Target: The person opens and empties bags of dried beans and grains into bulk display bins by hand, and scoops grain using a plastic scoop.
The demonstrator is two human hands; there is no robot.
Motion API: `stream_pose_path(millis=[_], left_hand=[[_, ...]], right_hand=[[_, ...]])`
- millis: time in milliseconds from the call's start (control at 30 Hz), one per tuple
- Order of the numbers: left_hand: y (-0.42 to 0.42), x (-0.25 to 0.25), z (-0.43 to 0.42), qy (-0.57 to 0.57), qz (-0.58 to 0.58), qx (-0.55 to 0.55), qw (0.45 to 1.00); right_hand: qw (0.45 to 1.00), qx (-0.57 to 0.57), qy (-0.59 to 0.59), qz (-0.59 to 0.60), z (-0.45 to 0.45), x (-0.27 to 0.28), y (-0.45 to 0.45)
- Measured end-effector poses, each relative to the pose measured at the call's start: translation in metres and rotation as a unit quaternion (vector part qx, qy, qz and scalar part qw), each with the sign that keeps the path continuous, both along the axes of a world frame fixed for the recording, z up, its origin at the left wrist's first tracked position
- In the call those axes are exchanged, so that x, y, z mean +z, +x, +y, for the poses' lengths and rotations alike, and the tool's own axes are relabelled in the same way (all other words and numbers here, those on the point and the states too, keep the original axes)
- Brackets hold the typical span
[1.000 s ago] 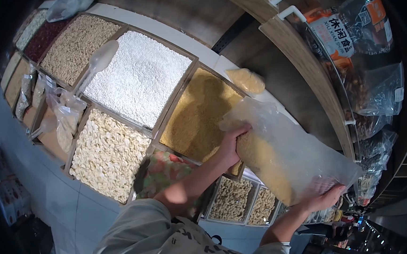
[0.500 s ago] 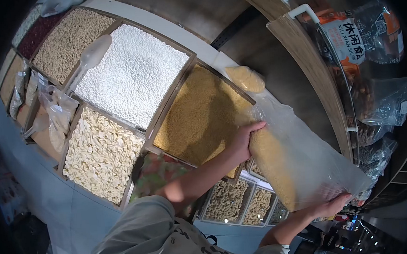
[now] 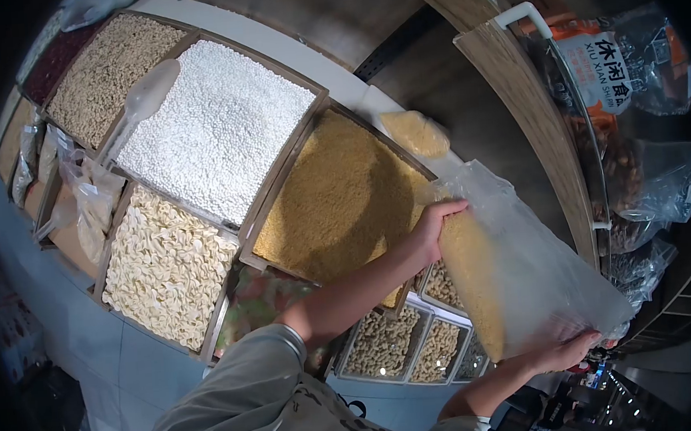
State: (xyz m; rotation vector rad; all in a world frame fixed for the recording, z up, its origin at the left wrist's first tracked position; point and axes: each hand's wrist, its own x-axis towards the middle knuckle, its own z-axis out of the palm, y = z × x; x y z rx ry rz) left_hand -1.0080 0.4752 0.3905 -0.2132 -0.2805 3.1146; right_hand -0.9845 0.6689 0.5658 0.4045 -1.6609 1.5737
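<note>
A clear plastic bag (image 3: pixel 537 258) is stretched between my two hands, with yellow millet-like grain (image 3: pixel 472 287) lying along its near side. My left hand (image 3: pixel 440 223) is closed on the bag's edge, thumb pointing along the plastic. At the opposite, lower right corner, my right hand (image 3: pixel 567 352) grips the bag with bent fingers. Just left of the bag stands a wooden bin (image 3: pixel 285 176) filled with yellow grain (image 3: pixel 336 192). A small tied bag of yellow grain (image 3: pixel 416 134) rests on the ledge behind that bin.
Beside the yellow bin are white pellets (image 3: pixel 219 128) with a plastic scoop (image 3: pixel 149 93), and pale dried slices (image 3: pixel 169 268). Trays of nuts (image 3: pixel 386 341) sit below my left forearm. A wooden shelf edge (image 3: pixel 527 115) with packaged snacks (image 3: pixel 604 69) rises on the right.
The view has shifted slightly. My left hand has moved a little right with the bag's edge, and its upper end now looks more bunched. My right hand keeps its grip.
</note>
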Motion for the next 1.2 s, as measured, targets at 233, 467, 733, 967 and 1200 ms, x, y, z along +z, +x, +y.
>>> stream_pose_path(millis=[233,467,733,967,1200], left_hand=[[-0.015,-0.005,0.008,0.011,0.011,-0.023,1.0],[-0.027,-0.008,0.01,0.016,0.009,-0.033,0.999],[-0.041,-0.013,0.015,-0.005,0.038,-0.048,0.998],[-0.035,-0.012,0.019,0.006,0.043,-0.053,0.998],[-0.021,-0.016,0.025,0.011,0.072,-0.055,0.996]], right_hand=[[0.995,-0.1,0.008,-0.015,0.002,0.002,-0.013],[0.997,-0.058,-0.042,-0.012,-0.003,-0.002,-0.012],[0.997,-0.021,-0.054,-0.043,-0.002,-0.004,-0.012],[0.994,-0.078,-0.066,-0.026,0.01,-0.007,-0.016],[0.995,-0.099,-0.022,0.002,0.009,-0.006,-0.001]])
